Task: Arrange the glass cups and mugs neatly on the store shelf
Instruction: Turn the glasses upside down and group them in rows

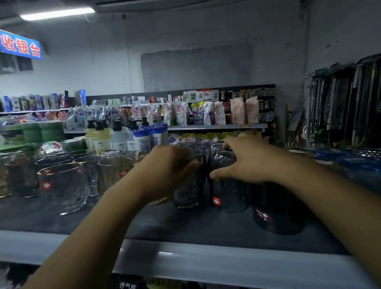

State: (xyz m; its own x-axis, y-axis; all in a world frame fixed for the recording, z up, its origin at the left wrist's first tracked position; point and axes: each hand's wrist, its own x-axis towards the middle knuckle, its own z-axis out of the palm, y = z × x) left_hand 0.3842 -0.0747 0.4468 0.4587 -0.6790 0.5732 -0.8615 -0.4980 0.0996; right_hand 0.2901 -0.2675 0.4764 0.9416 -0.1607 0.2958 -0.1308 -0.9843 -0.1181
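On the dark top shelf (146,226) my left hand (166,167) curls round a clear textured glass cup (189,190) at the middle. Right beside it stands a taller clear glass (228,194) with a red sticker; my right hand (244,160) grips it from above, thumb at the front, fingers over its far side. The two glasses nearly touch. A dark glass (275,208) with a white logo stands in front of them to the right, under my right forearm. Several more clear cups, among them a round glass (63,190) and a yellowish glass (112,174), fill the shelf's left part.
Pump bottles (106,138) and blue-capped containers (150,136) stand behind the cups. Blue-wrapped packs (366,165) lie at the shelf's right end. Metal tools (354,102) hang at the far right. The shelf's pale front edge (217,257) runs below my arms.
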